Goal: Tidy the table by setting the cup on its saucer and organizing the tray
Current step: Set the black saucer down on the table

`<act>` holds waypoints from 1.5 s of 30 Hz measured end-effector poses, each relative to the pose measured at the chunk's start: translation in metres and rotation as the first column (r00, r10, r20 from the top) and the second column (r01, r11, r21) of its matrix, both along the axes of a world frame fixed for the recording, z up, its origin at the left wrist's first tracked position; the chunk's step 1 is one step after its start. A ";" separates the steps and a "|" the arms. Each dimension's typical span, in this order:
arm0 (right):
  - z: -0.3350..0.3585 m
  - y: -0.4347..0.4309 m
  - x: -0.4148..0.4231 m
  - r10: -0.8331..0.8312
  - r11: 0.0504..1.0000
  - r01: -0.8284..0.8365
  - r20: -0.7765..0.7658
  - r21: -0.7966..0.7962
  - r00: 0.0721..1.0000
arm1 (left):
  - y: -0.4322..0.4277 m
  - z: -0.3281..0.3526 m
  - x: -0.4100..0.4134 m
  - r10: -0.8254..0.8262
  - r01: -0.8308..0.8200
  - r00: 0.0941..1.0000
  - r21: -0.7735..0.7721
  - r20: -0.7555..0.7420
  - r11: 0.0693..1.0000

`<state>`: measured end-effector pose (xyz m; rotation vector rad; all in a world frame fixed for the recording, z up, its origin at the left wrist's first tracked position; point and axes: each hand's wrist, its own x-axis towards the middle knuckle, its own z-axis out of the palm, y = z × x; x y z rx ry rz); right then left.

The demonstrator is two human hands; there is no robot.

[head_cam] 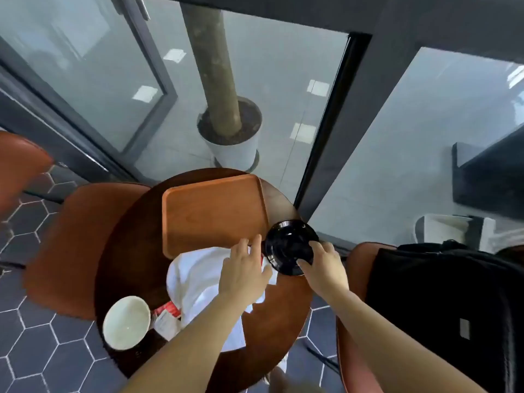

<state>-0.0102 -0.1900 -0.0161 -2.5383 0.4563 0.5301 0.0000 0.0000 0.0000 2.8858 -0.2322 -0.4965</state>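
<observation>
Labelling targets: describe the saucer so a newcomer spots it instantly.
Start at the round dark wooden table by the glass wall. At its right edge, just right of the wooden tray, is the saucer, the right hand gripping its near rim. It is the only glossy black dish; the cup is white.

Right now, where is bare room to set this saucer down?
The tray's floor is bare. Bare table lies between tray, cup and left edge. Crowded: white paper and packets fill the near middle under the left hand; the right hand grips the saucer.
</observation>
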 end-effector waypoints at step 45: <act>-0.008 0.053 0.040 -0.241 0.906 0.237 -0.034 0.350 0.970 | 0.072 -0.017 0.035 0.611 -0.676 0.730 -0.455 -0.306 0.580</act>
